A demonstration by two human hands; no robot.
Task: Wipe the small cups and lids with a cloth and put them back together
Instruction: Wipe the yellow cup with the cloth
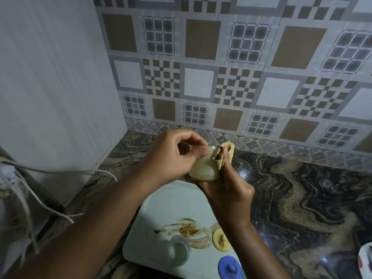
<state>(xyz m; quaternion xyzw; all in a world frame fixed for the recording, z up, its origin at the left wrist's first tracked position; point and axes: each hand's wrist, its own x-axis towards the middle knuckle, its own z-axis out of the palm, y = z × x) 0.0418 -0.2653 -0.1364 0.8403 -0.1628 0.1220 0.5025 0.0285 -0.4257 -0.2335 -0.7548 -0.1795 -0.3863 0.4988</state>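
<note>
Wiping step's on: mid-frame, the left hand (pixel 173 156) is curled round 1 small cup (pixel 203 170) while the right hand (pixel 231 192) grips the stained cloth (pixel 227 150) bunched at its mouth. Lower frame, the tray (pixel 171 204) holds a 2nd cup (pixel 179 252), yellow lid (pixel 220 239) and blue lid (pixel 229 266). Next up, I'd guess, is pulling the cloth out and matching a lid.

You look down on a dark marbled tabletop (pixel 302 198). At 6 o'clock lies a white tray (pixel 171 202) with a brown smear (pixel 189 232) on it. At 12 o'clock stands a patterned tile wall (pixel 221 67), and at 10 o'clock a plain white panel (pixel 50 77). Pale cords (pixel 50 172) trail at 8 o'clock. At 4 o'clock, a white dish (pixel 365 258) is cut off by the frame edge.
</note>
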